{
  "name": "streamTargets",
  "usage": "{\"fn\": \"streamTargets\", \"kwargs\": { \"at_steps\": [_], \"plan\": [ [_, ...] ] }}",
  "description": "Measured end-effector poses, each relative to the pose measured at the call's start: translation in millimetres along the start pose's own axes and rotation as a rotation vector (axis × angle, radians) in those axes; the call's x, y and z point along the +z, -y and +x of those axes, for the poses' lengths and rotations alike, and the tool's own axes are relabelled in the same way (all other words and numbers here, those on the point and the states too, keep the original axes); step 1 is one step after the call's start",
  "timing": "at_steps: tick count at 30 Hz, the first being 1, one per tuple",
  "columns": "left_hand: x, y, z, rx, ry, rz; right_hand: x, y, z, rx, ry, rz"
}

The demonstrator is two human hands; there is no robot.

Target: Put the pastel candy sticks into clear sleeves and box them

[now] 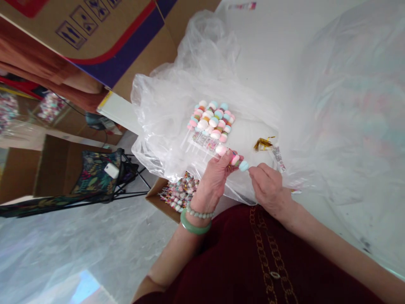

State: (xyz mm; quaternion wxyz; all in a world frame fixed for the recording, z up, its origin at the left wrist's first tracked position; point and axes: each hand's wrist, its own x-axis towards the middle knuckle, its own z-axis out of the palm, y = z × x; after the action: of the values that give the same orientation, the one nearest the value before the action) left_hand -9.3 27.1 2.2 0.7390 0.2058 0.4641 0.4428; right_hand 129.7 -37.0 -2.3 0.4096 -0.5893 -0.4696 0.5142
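Observation:
My left hand (215, 175), with a green bangle and a beaded bracelet on its wrist, is closed round a few pastel macaron-shaped candies (235, 160) in pink, white and light blue. Close to the light blue candy (243, 166) at their right end, my right hand (267, 185) makes a pinch; what sits between its fingertips is hidden. Just beyond my left hand, a cluster of similar candies (211, 118) with white sticks lies on clear plastic. A bundle of gold twist ties (263, 144) lies on the plastic, beyond my right hand.
Crumpled clear plastic (164, 101) covers part of the white table (272, 38). A large carton (126, 33) stands at the upper left. Below the table edge, an open box (155, 195) holds many wrapped candies. A folding chair (95, 173) bears a white phone (112, 170).

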Motion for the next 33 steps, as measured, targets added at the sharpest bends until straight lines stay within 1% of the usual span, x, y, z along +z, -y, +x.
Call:
{"fn": "streamTargets", "kwargs": {
  "at_steps": [3,5,7,10,12,14,17,20,23,26,28,30,32,33],
  "plan": [
    [5.3,5,-4,-0.021,0.01,0.034,4,0,1,-0.03,-0.049,-0.061],
    [7.9,9,-6,-0.037,0.014,0.048,8,-1,5,-0.032,-0.059,-0.036],
    [7.0,10,-7,-0.075,0.049,0.054,11,-4,10,0.043,-0.034,0.149],
    [-1.7,5,-4,-0.213,0.19,0.019,13,-9,15,0.193,0.009,0.521],
    [-9.3,-5,-1,-0.264,0.279,-0.063,13,-11,16,0.232,0.018,0.627],
    [-14.5,-16,3,-0.234,0.312,-0.158,12,-12,17,0.249,0.025,0.647],
    [-13.5,-32,11,-0.14,0.259,-0.227,11,-12,18,0.265,0.045,0.621],
    [-3.2,-36,18,-0.09,0.18,-0.227,10,-8,19,0.288,0.063,0.588],
    [9.8,-28,20,-0.073,0.106,-0.211,9,0,20,0.345,0.076,0.618],
    [16.9,-15,17,-0.072,0.069,-0.24,4,3,21,0.445,0.123,0.742],
    [15.4,-9,16,-0.081,0.084,-0.268,0,1,22,0.524,0.188,0.853],
    [10.0,-6,15,-0.111,0.105,-0.266,-5,-4,22,0.6,0.266,0.949],
    [4.3,-6,15,-0.141,0.108,-0.231,-8,-8,23,0.65,0.328,0.98],
    [2.5,-6,14,-0.139,0.107,-0.207,-9,-9,23,0.655,0.33,0.961]
  ]
}}
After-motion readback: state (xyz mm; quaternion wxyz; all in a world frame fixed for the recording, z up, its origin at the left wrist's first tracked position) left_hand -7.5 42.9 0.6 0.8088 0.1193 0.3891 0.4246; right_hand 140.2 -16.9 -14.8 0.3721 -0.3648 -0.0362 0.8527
